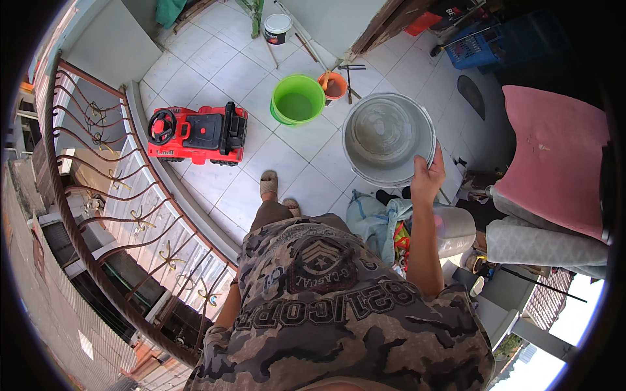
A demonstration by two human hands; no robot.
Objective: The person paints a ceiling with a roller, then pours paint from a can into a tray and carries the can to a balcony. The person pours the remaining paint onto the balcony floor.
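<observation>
My right hand [428,176] is closed on the rim of a large grey bucket [365,166], with the thumb over the edge. The bucket is tilted so its inside shows, smeared with a pale grey residue. Of my left arm only a part of the forearm appears beside my shirt; the left hand is hidden. On the tiles left of the grey bucket stands a bright green bucket [280,117]. Touching its right side is a small orange pail [340,83] with an orange tool resting in it.
A red ride-on toy car [215,135] stands by the curved railing [98,274] at left. A white-lidded tub [278,25] is at the back. Plastic bags [372,215] lie under my right arm. A pink cover [554,156] and blue crate [466,51] fill the right side.
</observation>
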